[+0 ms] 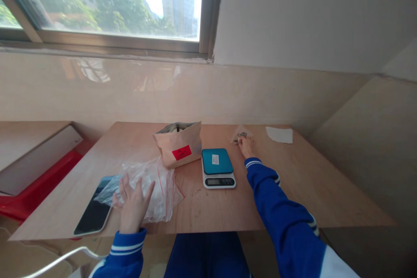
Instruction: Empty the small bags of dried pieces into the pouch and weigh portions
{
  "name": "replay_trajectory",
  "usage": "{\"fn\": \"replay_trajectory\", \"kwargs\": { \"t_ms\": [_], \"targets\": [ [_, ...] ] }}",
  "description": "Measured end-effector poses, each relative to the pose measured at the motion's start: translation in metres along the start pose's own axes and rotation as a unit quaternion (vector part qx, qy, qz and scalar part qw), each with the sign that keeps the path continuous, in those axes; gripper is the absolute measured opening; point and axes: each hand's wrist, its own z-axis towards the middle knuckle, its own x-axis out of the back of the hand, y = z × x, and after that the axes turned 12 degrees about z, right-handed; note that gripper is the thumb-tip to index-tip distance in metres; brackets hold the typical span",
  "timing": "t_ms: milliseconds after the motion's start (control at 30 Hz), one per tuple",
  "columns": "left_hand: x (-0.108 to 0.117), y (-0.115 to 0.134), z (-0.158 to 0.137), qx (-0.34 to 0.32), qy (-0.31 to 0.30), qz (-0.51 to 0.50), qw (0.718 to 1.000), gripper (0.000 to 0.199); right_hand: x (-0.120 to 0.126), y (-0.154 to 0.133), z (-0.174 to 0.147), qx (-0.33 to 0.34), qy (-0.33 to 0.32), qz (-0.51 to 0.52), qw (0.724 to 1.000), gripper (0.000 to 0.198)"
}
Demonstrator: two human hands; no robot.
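Observation:
My left hand is open, its fingers spread over a loose pile of clear zip-lock bags with red seal lines. At the back of the table, right of the scale, my right hand has its fingers closed on a small clear plastic bag with dark bits inside. The fingers partly hide that bag. Between my hands stands a kitchen scale with a teal top and a white base; nothing lies on its plate. Behind the pile, a brown paper pouch with a red label stands with its top open.
A phone lies at the table's left front, partly under the clear bags. A white piece of paper lies at the back right. The wooden table reaches the tiled wall. A red stool is at the left; a white cable runs below.

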Motion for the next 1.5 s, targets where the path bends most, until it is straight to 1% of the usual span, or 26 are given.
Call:
{"fn": "replay_trajectory", "kwargs": {
  "t_ms": [67, 133, 200, 233, 267, 333, 367, 433, 500, 567, 633, 733, 800, 867, 933, 1000, 1067, 1100, 1167, 1200, 1233, 1267, 1300, 1400, 1433, 1500],
  "targets": [
    [0.013, 0.001, 0.004, 0.016, 0.035, -0.041, 0.998, 0.057, 0.015, -0.005, -0.005, 0.001, 0.017, 0.022, 1.000, 0.015],
    [0.029, 0.007, 0.005, 0.041, 0.055, -0.116, 0.991, 0.054, 0.032, -0.013, -0.019, 0.007, 0.033, 0.047, 0.998, 0.017],
    [0.041, 0.021, 0.000, 0.065, 0.035, -0.239, 0.968, 0.047, 0.050, -0.026, -0.044, 0.022, 0.044, 0.105, 0.993, 0.019],
    [0.045, 0.032, -0.005, 0.068, 0.001, -0.318, 0.946, 0.044, 0.058, -0.035, -0.060, 0.029, 0.044, 0.148, 0.988, 0.021],
    [0.048, 0.044, -0.012, 0.074, -0.052, -0.398, 0.913, 0.042, 0.066, -0.045, -0.078, 0.037, 0.043, 0.237, 0.970, 0.022],
    [0.050, 0.070, -0.028, 0.063, -0.142, -0.537, 0.829, 0.044, 0.079, -0.067, -0.117, 0.005, 0.009, 0.393, 0.919, 0.026],
    [0.050, 0.083, -0.036, 0.066, -0.166, -0.582, 0.793, 0.048, 0.084, -0.077, -0.136, -0.025, -0.016, 0.440, 0.897, 0.027],
    [0.052, 0.101, -0.050, 0.076, -0.190, -0.644, 0.737, 0.055, 0.089, -0.093, -0.168, -0.072, -0.092, 0.494, 0.862, 0.030],
    [0.056, 0.108, -0.057, 0.077, -0.207, -0.672, 0.707, 0.049, 0.088, -0.101, -0.191, -0.102, -0.151, 0.514, 0.839, 0.032],
    [0.061, 0.105, -0.059, 0.069, -0.209, -0.669, 0.709, 0.038, 0.085, -0.102, -0.204, -0.102, -0.167, 0.507, 0.839, 0.034],
    [0.066, 0.098, -0.058, 0.052, -0.201, -0.650, 0.731, 0.033, 0.082, -0.101, -0.210, -0.069, -0.147, 0.474, 0.866, 0.034],
    [0.070, 0.086, -0.055, 0.000, -0.189, -0.610, 0.770, 0.028, 0.088, -0.106, -0.216, 0.029, -0.100, 0.396, 0.912, 0.030],
    [0.072, 0.081, -0.053, -0.048, -0.173, -0.569, 0.802, 0.024, 0.095, -0.116, -0.220, 0.104, -0.086, 0.328, 0.935, 0.028],
    [0.074, 0.077, -0.051, -0.104, -0.152, -0.521, 0.834, 0.018, 0.103, -0.127, -0.226, 0.162, -0.096, 0.257, 0.948, 0.029],
    [0.076, 0.075, -0.051, -0.149, -0.129, -0.485, 0.852, 0.015, 0.107, -0.135, -0.231, 0.186, -0.150, 0.216, 0.947, 0.028],
    [0.078, 0.074, -0.052, -0.170, -0.106, -0.472, 0.859, 0.014, 0.107, -0.140, -0.235, 0.170, -0.239, 0.227, 0.929, 0.020],
    [0.080, 0.074, -0.057, -0.173, -0.058, -0.457, 0.870, 0.014, 0.107, -0.142, -0.238, 0.130, -0.311, 0.262, 0.905, 0.015],
    [0.082, 0.076, -0.060, -0.165, -0.017, -0.442, 0.881, 0.015, 0.107, -0.141, -0.238, 0.108, -0.324, 0.277, 0.898, 0.014],
    [0.088, 0.080, -0.069, -0.127, 0.092, -0.407, 0.900, 0.019, 0.107, -0.140, -0.238, 0.073, -0.307, 0.294, 0.902, 0.014],
    [0.092, 0.083, -0.074, -0.104, 0.138, -0.399, 0.901, 0.019, 0.108, -0.139, -0.237, 0.058, -0.287, 0.297, 0.909, 0.013],
    [0.096, 0.087, -0.079, -0.087, 0.158, -0.406, 0.896, 0.015, 0.108, -0.138, -0.237, 0.041, -0.267, 0.301, 0.914, 0.013],
    [0.101, 0.091, -0.085, -0.081, 0.141, -0.427, 0.889, 0.011, 0.107, -0.137, -0.236, 0.023, -0.250, 0.310, 0.917, 0.014],
    [0.105, 0.096, -0.089, -0.086, 0.088, -0.457, 0.881, 0.010, 0.106, -0.136, -0.236, 0.006, -0.239, 0.322, 0.916, 0.015],
    [0.113, 0.109, -0.098, -0.082, -0.129, -0.523, 0.838, 0.022, 0.098, -0.138, -0.240, -0.041, -0.236, 0.380, 0.893, 0.016],
    [0.113, 0.113, -0.100, -0.066, -0.174, -0.535, 0.824, 0.027, 0.095, -0.140, -0.243, -0.057, -0.239, 0.403, 0.882, 0.017],
    [0.110, 0.116, -0.100, -0.029, -0.206, -0.553, 0.807, 0.034, 0.088, -0.144, -0.248, -0.085, -0.237, 0.435, 0.864, 0.018]
  ]
}}
